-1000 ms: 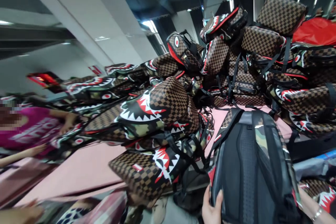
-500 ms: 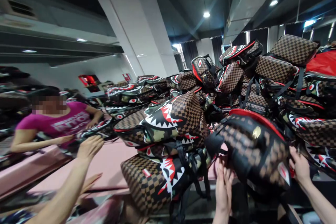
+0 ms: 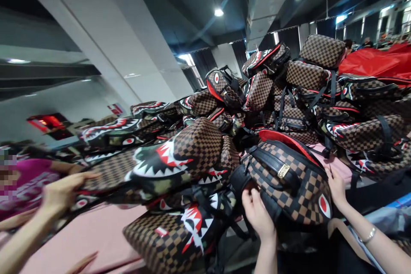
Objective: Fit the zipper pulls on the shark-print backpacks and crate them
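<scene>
Checkered backpack [image 3: 290,177], red-lined top [image 3: 276,135] gaping. Left hand [image 3: 260,217] at backpack's left side, fingers half-curled, hold indeterminable; right hand [image 3: 337,188] pinching backpack's right edge.

1. Smooth, leather-like checks, softly shiny, on the nearest backpack [image 3: 289,199].
2. Shiny gold-toned metal at its clasp [image 3: 284,171].
3. Glossy, wrinkled, plastic-looking red sheet [image 3: 372,63].
4. Smooth, matt pink tabletop [image 3: 93,231].
5. Polished, silvery metal bracelet [image 3: 370,235].
</scene>
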`<state>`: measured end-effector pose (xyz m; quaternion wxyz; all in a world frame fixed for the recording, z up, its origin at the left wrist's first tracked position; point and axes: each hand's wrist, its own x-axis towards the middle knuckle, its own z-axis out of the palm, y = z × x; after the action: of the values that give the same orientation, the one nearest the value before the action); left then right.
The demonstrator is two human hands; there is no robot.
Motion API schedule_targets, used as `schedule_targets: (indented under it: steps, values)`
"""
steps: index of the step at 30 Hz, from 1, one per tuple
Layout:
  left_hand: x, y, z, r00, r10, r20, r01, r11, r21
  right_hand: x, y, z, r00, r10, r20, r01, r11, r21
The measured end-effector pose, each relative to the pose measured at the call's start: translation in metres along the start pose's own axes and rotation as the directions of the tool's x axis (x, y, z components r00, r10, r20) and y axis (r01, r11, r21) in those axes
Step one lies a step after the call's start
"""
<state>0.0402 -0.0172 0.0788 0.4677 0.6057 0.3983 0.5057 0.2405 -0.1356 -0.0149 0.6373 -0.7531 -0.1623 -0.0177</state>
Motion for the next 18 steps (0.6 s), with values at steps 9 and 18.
schedule_targets:
  steps: [9,18]
  values:
    - [0.007,0.024,0.011,0.982,0.187,-0.009,-0.187,0.981,-0.059,0.017,0.005,0.01,1.0,0.014,0.007,-0.014,0.997,-0.073]
    - [0.044,0.032,0.013,0.938,0.255,0.233,-0.23,0.965,-0.128,-0.001,-0.002,0.011,0.999,0.044,-0.005,-0.044,0.998,0.04]
